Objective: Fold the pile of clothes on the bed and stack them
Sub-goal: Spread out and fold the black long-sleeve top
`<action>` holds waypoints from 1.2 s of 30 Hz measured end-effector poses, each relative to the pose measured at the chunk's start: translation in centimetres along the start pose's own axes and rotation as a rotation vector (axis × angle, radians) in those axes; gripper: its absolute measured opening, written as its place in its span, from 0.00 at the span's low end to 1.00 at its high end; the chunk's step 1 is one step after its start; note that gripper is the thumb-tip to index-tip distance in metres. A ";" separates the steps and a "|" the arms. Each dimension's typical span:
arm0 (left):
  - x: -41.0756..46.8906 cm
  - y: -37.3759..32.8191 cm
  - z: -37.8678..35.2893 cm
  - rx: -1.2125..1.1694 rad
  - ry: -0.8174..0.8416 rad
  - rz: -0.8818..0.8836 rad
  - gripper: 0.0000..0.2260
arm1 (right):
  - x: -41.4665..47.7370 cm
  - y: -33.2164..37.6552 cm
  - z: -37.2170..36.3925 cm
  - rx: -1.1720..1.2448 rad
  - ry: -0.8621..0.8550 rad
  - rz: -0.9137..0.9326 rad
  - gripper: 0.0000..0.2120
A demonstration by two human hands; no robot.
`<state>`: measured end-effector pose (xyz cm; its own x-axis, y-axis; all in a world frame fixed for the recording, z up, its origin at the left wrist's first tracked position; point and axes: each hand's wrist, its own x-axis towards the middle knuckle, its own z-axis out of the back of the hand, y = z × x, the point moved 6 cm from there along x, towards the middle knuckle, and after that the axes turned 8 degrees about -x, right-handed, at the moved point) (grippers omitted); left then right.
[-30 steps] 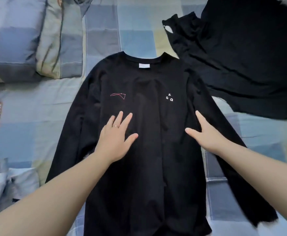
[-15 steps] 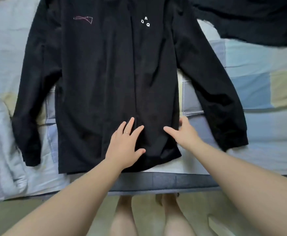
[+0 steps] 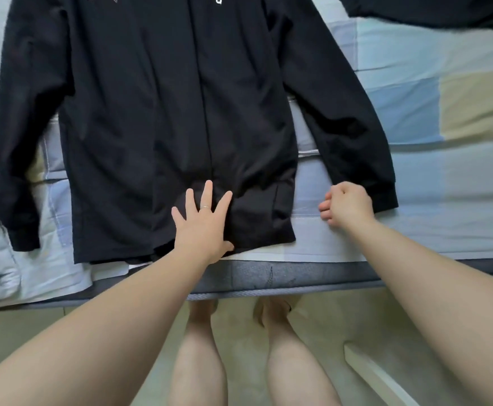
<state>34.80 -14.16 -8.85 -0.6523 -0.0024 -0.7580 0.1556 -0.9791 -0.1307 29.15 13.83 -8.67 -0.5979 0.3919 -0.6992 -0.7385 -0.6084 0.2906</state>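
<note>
Head view: your black long-sleeved cotton shirt point(image 3: 151, 112) lies front-up and flat on the blue-and-beige patchwork bedsheet point(image 3: 415, 112), both sleeves spread out to its sides and its hem just short of the grey mattress edge point(image 3: 268, 278). Your left hand point(image 3: 203, 227) presses palm-down on the shirt's lower middle, fingers straight and fanned wide, the thumb at the hem; it grips nothing. A thin ring point(image 3: 205, 207) shows on one finger. The cloth beside that hand, toward the shirt's right hem corner, is bunched into a few creases.

Your right hand point(image 3: 347, 205) sits off the shirt's body, on the sheet between the hem corner and the cuff point(image 3: 385, 194) of the sleeve on your right, just beside that cuff. Its fingers are curled into a loose fist with nothing visible in them.

Beyond the shirt's right shoulder, well apart, lies a second black garment point(image 3: 444, 10), cut off by the frame.
</note>
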 end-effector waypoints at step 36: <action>-0.7 -2.5 1.7 -0.094 -0.244 -0.240 0.14 | -3.9 -2.2 2.3 -0.347 -0.214 0.551 0.11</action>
<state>33.56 -12.01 -6.91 -0.8349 0.1655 -0.5249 0.0369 -0.9347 -0.3534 32.40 15.23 -5.14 -0.9325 0.0677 -0.3548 -0.1876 -0.9302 0.3156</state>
